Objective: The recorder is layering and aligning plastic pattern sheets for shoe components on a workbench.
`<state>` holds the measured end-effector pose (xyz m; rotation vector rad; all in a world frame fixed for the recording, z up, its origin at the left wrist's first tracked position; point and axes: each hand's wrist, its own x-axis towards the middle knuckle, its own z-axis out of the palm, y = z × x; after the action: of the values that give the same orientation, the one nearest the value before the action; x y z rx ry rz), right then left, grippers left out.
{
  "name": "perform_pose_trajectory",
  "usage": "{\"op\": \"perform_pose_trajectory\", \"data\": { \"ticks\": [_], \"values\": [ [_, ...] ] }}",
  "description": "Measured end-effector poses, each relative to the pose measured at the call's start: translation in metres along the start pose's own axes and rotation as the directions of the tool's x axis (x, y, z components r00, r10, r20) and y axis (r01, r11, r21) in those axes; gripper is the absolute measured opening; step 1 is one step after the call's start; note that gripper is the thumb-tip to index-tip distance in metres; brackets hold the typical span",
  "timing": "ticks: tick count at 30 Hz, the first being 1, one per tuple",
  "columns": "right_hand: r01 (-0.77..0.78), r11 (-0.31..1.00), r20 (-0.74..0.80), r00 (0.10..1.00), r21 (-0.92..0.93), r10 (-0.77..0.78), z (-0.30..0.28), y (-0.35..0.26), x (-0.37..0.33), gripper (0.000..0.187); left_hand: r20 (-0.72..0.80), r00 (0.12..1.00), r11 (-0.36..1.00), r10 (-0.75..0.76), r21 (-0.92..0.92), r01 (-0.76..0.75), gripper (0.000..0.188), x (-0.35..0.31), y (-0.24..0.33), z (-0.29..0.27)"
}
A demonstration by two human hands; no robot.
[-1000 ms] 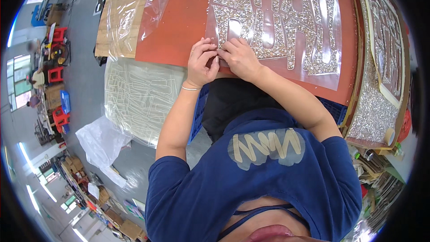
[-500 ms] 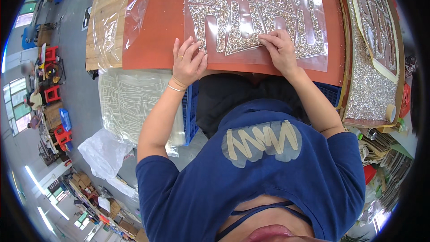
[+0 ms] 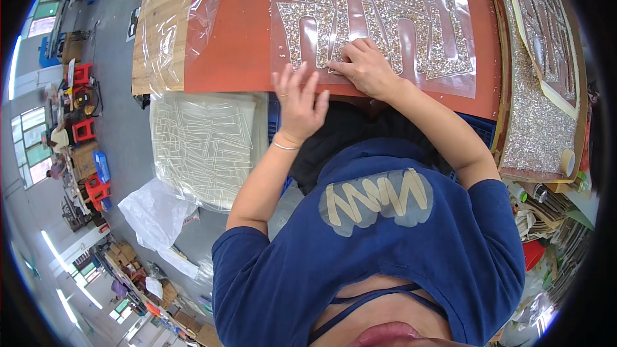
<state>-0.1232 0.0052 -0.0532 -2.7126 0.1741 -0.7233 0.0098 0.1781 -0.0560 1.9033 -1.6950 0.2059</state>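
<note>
A transparent plastic sheet (image 3: 470, 87) lies on the red-brown work mat (image 3: 234, 45), covered with silver-gold glitter cut-outs (image 3: 385, 13) that have long rounded openings. At the sheet's near edge, my right hand (image 3: 369, 71) presses its thumb and fingertips together against the corner of a glitter piece. Whatever is between those fingertips is too small to make out. My left hand (image 3: 300, 108) is raised just beside it, fingers spread and holding nothing, over the front edge of the mat. A ring and a bangle show on that hand and wrist.
On the right stands a board with a glitter sheet (image 3: 530, 135) and a tape roll (image 3: 567, 162). Film with outlined shapes (image 3: 202, 151) is stacked below left. Loose plastic film (image 3: 202, 9) overlaps the wooden board (image 3: 157, 51). A white plastic bag (image 3: 154, 212) lies on the floor.
My right hand has moved left along the sheet's near edge. My left hand has lifted off the sheet and shifted right and nearer, its fingers spreading.
</note>
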Motion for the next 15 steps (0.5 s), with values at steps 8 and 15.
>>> {"op": "perform_pose_trajectory", "data": {
  "ticks": [8, 15],
  "values": [
    [-0.163, 0.979, -0.144, 0.973, 0.122, 0.180, -0.038, 0.013, -0.021, 0.033, 0.257, 0.966, 0.990, -0.007, 0.135, -0.028, 0.069, 0.014, 0.020, 0.018],
    [-0.813, 0.527, -0.455, 0.578, -0.249, 0.677, -0.180, 0.045, -0.184, 0.018, 0.366, 0.931, 0.984, -0.013, 0.172, -0.054, 0.079, 0.023, 0.018, 0.007]
  ]
}}
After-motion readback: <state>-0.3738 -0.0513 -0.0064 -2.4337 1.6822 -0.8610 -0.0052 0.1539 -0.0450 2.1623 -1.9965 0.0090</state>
